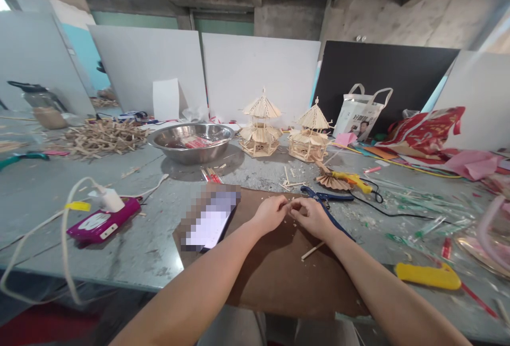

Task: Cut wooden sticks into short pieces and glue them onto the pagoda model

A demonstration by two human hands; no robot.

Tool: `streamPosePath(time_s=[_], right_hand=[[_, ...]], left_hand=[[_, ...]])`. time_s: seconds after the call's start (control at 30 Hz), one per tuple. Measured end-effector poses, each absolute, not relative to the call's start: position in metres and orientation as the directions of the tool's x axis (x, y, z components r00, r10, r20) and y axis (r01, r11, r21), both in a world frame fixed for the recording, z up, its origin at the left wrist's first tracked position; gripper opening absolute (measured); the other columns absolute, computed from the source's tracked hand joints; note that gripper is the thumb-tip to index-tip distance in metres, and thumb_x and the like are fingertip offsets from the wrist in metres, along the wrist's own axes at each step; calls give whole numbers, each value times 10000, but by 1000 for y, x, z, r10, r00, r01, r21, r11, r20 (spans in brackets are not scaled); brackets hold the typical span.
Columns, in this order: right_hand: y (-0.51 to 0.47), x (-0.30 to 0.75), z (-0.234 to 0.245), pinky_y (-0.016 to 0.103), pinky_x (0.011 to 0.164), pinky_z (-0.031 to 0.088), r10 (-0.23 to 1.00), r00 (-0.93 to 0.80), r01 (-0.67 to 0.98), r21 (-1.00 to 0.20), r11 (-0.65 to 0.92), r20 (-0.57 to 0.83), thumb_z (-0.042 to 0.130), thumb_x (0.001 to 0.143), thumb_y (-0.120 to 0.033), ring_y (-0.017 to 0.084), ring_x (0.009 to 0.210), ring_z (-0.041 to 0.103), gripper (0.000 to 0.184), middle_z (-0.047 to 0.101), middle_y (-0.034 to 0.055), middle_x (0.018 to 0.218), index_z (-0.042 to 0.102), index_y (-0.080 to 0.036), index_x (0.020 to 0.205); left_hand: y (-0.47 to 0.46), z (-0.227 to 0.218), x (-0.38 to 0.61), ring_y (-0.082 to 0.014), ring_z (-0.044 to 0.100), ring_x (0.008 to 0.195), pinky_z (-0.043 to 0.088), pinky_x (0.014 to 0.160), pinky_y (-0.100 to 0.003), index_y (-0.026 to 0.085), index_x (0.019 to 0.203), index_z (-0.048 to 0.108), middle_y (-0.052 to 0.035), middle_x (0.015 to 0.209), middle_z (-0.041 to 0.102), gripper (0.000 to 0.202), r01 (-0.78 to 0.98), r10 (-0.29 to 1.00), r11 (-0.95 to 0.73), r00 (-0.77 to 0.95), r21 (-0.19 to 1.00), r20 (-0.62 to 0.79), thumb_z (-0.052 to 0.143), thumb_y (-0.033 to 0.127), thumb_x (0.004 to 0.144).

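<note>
My left hand (271,213) and my right hand (313,217) meet fingertip to fingertip over a brown board (274,277) on the grey table. Both are pinched shut on a tiny piece between them, too small to name. A thin wooden stick (313,251) lies on the board under my right wrist. Blue-handled cutters (324,197) rest just beyond my right hand. A phone (211,221) lies on the board's left corner.
Two small stick pavilions (261,125) (311,133) stand behind, beside a steel bowl (191,141). A stick pile (101,136) is far left. A pink power bank (101,224) with white cable lies left; a yellow glue gun (353,180) and yellow tool (428,276) right.
</note>
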State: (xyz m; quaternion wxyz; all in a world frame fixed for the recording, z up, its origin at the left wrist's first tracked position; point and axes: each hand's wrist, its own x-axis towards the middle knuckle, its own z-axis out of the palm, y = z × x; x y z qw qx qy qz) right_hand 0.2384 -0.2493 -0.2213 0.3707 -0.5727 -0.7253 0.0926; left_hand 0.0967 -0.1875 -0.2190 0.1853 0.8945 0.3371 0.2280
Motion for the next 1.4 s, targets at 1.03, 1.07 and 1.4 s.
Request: streamPosePath(time_s=[1.03, 1.07, 1.4], right_hand=[[-245, 246, -225, 229, 579, 354, 929, -30, 762, -593, 261, 370, 360, 776, -236, 126, 611, 506, 185, 563, 9, 633, 532, -182, 738], [-245, 247, -226, 230, 576, 355, 931, -14, 758, -603, 248, 365, 353, 779, -247, 128, 609, 507, 189, 561, 7, 631, 528, -182, 752], [-246, 249, -224, 223, 543, 345, 935, 74, 765, -621, 170, 348, 307, 791, -303, 124, 566, 496, 226, 528, -7, 584, 473, -195, 681]], left_hand=[[-188, -215, 92, -137, 479, 675, 334, 617, -227, 164, 652, 534, -25, 617, 536, 433, 510, 662, -735, 684, 447, 307, 219, 394, 837], [-187, -216, 92, -139, 478, 681, 334, 616, -228, 166, 668, 538, -25, 627, 538, 386, 523, 671, -728, 674, 443, 307, 257, 376, 830], [-186, -215, 92, -131, 482, 671, 346, 628, -234, 169, 704, 526, -30, 671, 530, 256, 585, 720, -681, 647, 441, 252, 312, 262, 809]])
